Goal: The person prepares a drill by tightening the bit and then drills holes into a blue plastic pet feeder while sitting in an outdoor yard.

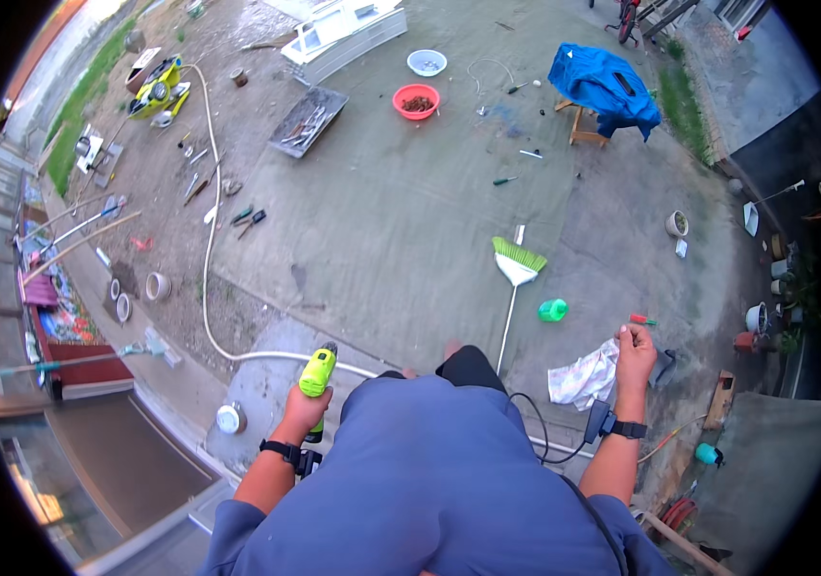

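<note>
Ahead, broom (518,266) and green bottle (552,310); left hand (306,407) wrapped round lime drill (317,372), right hand (635,355) curled, hold unclear.

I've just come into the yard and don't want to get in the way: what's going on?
A person grips a yellow-green power drill in the left hand. The right hand is raised with its fingers curled; whether they hold something small is unclear. In front are a green-bristled broom, a green bottle and a pale cloth.
</note>
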Tool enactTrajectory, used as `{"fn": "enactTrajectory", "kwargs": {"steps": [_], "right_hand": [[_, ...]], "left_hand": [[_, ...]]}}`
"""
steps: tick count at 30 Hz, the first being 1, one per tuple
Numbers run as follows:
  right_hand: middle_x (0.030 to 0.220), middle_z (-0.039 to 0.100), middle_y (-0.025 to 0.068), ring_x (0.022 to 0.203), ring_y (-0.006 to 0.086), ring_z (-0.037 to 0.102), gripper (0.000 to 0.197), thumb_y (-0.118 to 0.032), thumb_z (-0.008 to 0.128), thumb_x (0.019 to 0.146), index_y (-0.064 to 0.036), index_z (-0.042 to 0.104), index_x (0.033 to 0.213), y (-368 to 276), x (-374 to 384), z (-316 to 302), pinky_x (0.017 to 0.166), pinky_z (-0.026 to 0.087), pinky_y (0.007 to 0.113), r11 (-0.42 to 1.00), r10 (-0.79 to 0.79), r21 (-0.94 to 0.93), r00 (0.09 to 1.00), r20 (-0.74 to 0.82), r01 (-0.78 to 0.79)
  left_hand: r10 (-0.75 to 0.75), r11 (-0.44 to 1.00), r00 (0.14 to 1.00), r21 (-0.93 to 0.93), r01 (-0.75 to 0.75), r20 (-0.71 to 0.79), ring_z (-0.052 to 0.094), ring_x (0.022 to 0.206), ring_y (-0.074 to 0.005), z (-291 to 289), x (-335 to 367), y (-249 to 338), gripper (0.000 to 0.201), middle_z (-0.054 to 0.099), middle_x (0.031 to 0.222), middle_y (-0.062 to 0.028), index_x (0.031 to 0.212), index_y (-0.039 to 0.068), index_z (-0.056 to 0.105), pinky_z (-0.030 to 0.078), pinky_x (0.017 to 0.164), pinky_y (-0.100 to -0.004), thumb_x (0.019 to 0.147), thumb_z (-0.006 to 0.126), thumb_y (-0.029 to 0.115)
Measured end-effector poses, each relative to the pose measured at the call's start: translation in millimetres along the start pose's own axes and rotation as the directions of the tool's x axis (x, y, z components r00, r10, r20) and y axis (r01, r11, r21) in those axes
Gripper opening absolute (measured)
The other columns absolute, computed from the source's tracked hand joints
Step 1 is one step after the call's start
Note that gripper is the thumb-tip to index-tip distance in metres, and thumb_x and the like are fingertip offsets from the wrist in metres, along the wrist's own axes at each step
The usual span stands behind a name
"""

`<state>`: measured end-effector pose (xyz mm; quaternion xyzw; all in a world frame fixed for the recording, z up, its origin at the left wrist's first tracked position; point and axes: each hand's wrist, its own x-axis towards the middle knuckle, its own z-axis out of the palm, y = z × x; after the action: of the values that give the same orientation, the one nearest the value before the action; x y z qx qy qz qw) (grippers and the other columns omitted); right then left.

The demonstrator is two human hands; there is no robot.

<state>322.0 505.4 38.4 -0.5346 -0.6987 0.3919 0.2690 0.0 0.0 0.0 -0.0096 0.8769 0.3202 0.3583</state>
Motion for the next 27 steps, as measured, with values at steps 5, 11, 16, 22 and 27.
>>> {"fn": "enactTrajectory", "kwargs": {"steps": [5, 11, 16, 22, 27], "right_hand": [[0.086, 0.067, 0.0032, 0.080, 0.0090, 0.059, 0.008, -0.006, 0.061, 0.091, -0.0007, 0.065, 0.096, -15, 130, 77, 0.076, 0.047, 0.024, 0.975, 0.001, 0.220, 0.999, -0.045, 0.009], [0.089, 0.067, 0.0037, 0.084, 0.0083, 0.059, 0.010, -0.006, 0.061, 0.091, -0.0003, 0.064, 0.098, -28, 264, 133, 0.078, 0.046, 0.023, 0.985, 0.072, 0.159, 0.997, -0.031, -0.067], [0.092, 0.067, 0.0035, 0.083, 0.0074, 0.058, 0.010, -0.005, 0.060, 0.091, -0.0002, 0.064, 0.099, -75, 370, 178, 0.077, 0.045, 0.022, 0.984, 0.070, 0.163, 0.998, 0.005, -0.070], [0.089, 0.067, 0.0030, 0.080, 0.0067, 0.058, 0.010, -0.006, 0.060, 0.090, 0.0000, 0.065, 0.097, -104, 484, 230, 0.073, 0.046, 0.022, 0.998, 0.058, 0.013, 0.994, -0.090, -0.057], [0.089, 0.067, 0.0035, 0.081, 0.0076, 0.059, 0.010, -0.006, 0.060, 0.090, 0.0002, 0.065, 0.096, -123, 556, 238, 0.073, 0.046, 0.023, 0.985, 0.153, 0.108, 0.963, -0.224, -0.131]], "left_hand": [[0.048, 0.999, 0.998, 0.005, -0.048, -0.036, 0.065, 0.060, -0.0201, 4, 121, 97, 0.023, 0.067, 0.067, -0.0095, 0.086, -0.001, 0.064, 0.051, 0.059, -0.0351, 0.081, 0.067, 0.021], [-0.003, 0.999, 0.999, -0.046, 0.001, -0.039, 0.065, 0.058, -0.0182, 27, 222, 193, 0.023, 0.065, 0.068, -0.0093, 0.090, -0.003, 0.062, 0.051, 0.057, -0.0337, 0.081, 0.067, 0.018], [-0.035, 0.999, 0.999, -0.012, 0.035, -0.012, 0.065, 0.058, -0.0184, 21, 286, 290, 0.024, 0.065, 0.069, -0.0088, 0.092, -0.003, 0.062, 0.051, 0.057, -0.0338, 0.081, 0.067, 0.018], [-0.058, 0.993, 0.995, 0.109, 0.049, 0.083, 0.066, 0.059, -0.0193, 26, 428, 384, 0.024, 0.066, 0.068, -0.0098, 0.090, -0.003, 0.063, 0.051, 0.057, -0.0340, 0.080, 0.067, 0.019], [0.078, 0.988, 0.986, 0.121, -0.096, 0.146, 0.066, 0.061, -0.0202, 39, 544, 523, 0.024, 0.065, 0.065, -0.0096, 0.084, -0.002, 0.064, 0.052, 0.059, -0.0357, 0.080, 0.065, 0.022]]}}
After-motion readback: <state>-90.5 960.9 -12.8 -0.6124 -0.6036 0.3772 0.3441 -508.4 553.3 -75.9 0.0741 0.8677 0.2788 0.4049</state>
